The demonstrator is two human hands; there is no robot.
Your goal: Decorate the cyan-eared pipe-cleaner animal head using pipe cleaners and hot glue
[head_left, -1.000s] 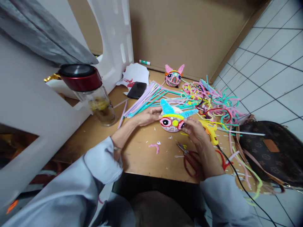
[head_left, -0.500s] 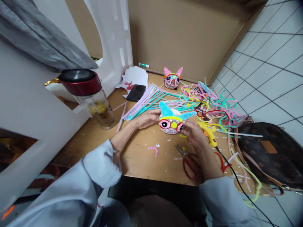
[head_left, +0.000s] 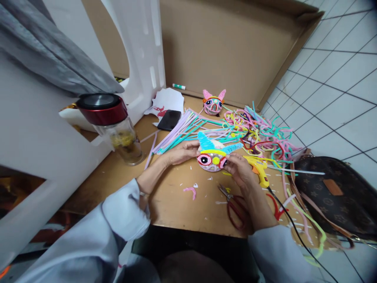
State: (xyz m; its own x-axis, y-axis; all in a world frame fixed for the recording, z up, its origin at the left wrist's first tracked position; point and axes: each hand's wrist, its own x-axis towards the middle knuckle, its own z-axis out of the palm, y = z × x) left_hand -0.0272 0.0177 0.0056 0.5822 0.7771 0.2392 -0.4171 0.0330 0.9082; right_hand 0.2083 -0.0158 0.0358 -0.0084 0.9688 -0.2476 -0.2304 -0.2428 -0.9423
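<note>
Between my two hands I hold a small animal-head craft [head_left: 212, 157], made with fuzzy pipe cleaners: blue ears, a yellow band, a yellow nose and pink-and-red ringed eyes. My left hand [head_left: 183, 152] grips its left side. On the other side, the fingers of my right hand [head_left: 238, 168] pinch it by the right eye. Red-handled scissors [head_left: 235, 206] lie close below my right hand, partly behind the forearm. A yellow glue gun [head_left: 260, 169] rests just right of that hand. A curved pink pipe cleaner piece [head_left: 191, 192] lies on the table in front of me.
Straight pipe cleaners [head_left: 179, 129] and a tangled heap [head_left: 259, 129] lie behind the craft. A pink-eared head [head_left: 213, 103] stands at the back. A glass bottle [head_left: 125, 143] and a phone [head_left: 169, 119] are left; a brown bag [head_left: 332, 192] and black cord [head_left: 290, 230] are right.
The view has shifted slightly, so the table things sit a little lower. Both hands keep their hold on the craft, which stays almost in the same place.
</note>
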